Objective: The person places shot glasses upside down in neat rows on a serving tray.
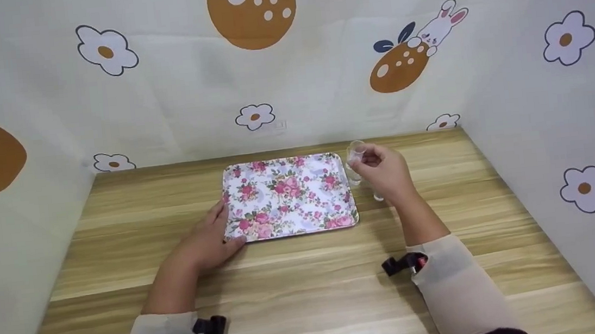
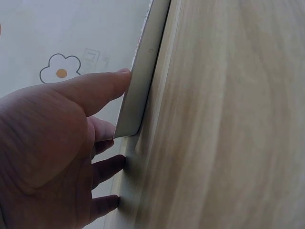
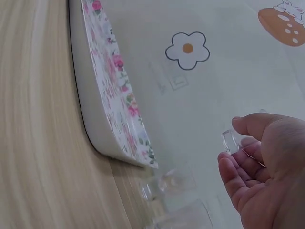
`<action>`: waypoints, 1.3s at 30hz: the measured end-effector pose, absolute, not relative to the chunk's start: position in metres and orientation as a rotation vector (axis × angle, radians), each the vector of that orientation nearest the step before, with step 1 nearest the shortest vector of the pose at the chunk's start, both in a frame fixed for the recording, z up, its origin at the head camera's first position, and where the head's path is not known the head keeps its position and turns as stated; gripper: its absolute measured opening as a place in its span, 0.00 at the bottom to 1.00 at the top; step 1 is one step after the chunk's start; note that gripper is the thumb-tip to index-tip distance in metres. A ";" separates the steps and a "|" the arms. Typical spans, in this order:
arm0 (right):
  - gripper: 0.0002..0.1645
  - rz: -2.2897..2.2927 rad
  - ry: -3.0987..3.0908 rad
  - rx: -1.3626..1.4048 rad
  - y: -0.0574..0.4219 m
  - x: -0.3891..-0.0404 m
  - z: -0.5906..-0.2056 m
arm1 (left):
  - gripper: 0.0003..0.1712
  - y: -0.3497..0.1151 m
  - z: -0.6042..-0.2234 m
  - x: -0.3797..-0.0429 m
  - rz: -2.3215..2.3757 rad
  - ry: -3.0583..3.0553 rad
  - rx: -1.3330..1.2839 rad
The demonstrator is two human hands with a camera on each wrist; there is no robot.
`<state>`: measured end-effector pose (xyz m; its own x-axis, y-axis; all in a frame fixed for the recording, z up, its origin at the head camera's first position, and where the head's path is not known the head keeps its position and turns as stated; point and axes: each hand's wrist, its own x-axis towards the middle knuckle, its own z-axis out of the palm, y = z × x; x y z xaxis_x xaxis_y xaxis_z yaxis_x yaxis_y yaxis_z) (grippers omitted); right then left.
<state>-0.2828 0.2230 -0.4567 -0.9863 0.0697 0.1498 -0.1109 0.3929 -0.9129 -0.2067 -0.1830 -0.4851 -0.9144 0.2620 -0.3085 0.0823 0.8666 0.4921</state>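
A rectangular tray [image 1: 286, 195] with a rose pattern lies on the table. My left hand [image 1: 211, 238] rests at its front left corner. In the left wrist view the thumb touches the rim of the tray [image 2: 138, 90], and the other fingers extend past the corner, down by the table. Just right of the tray, my right hand [image 1: 385, 172] pinches a small clear cup [image 1: 355, 151] between thumb and fingers. Only a clear edge of the cup [image 3: 230, 141] shows in the right wrist view, the remainder being hidden by the hand [image 3: 271, 167].
More clear glassware [image 3: 169, 181] stands close by the tray's right side, partly under my right hand in the head view. A wood-grain table [image 1: 310, 296] carries everything. Pale printed cloth walls [image 1: 175, 91] enclose its back and both sides.
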 end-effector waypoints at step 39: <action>0.24 1.813 -2.585 0.460 0.058 -0.265 -0.480 | 0.55 -0.181 -0.482 -0.207 0.681 2.679 0.267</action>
